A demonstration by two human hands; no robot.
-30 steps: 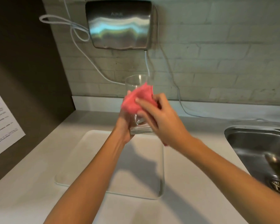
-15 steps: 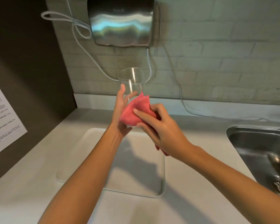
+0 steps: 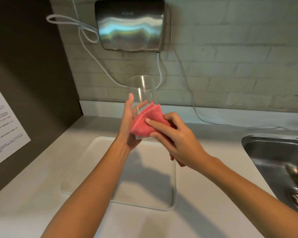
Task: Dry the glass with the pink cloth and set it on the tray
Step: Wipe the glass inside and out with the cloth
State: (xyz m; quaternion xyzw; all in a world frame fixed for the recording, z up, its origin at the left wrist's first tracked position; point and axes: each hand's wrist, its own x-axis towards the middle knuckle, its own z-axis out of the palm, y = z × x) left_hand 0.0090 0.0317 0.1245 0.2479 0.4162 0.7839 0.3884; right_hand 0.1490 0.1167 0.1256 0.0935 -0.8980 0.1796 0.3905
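Head view: glass point(image 3: 141, 93) upright, mouth up, pink cloth point(image 3: 149, 123) against its lower side.

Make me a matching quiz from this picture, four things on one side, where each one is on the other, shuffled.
1. glass
2. pink cloth
3. tray
4. hand dryer

A. mounted on the brick wall
B. lying on the counter under the hands
C. held up by the left hand
D. pressed against the glass by the right hand

Pairs: 1-C, 2-D, 3-B, 4-A
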